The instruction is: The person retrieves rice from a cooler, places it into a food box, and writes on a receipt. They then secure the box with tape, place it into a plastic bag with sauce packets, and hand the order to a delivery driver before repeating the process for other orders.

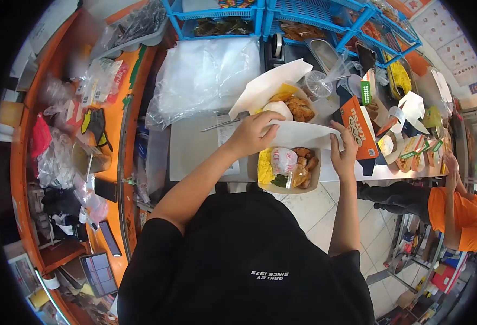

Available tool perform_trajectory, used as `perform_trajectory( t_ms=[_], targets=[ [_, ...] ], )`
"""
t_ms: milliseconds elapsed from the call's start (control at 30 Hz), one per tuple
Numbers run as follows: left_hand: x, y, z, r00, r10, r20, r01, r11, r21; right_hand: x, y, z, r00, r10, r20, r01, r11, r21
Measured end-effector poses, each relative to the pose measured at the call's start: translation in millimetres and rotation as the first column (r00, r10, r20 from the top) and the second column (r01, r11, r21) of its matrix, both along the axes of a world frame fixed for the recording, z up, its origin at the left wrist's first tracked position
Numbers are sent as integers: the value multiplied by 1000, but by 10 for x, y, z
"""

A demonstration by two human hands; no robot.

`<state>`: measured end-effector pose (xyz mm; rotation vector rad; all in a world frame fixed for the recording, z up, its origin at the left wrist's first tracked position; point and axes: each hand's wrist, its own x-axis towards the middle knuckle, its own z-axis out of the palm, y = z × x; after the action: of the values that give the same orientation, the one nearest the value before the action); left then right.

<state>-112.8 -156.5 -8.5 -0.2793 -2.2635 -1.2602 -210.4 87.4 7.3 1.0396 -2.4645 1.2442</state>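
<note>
One head-worn fisheye camera is looking forward and steeply down from above the black T-shirt (238, 244), which is filling near; left hand (256, 132) and right hand (345, 147) sitting mid-view, blue plastic crates (298, 10) showing far.

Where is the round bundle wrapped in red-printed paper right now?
In the head view, the wrapped bundle sits slightly right of the middle, in the nearer open food box, between yellow food on its left and browned pieces on its right.
</note>
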Motion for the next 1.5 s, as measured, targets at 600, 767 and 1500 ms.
perform_trajectory(
  t_ms=[600,767,1500],
  targets=[
    [559,128,121,662,-344,665,367,923,112,276,546,-193,771,226,596,-317,947,51],
    [872,402,-165,586,291,757,-103,953,-286,693,475,-505,943,-244,227,149,918,369],
    [990,427,-481,550,63,833,-375,910,179,837,598,-460,773,156,615,-228,973,41]
  ],
)
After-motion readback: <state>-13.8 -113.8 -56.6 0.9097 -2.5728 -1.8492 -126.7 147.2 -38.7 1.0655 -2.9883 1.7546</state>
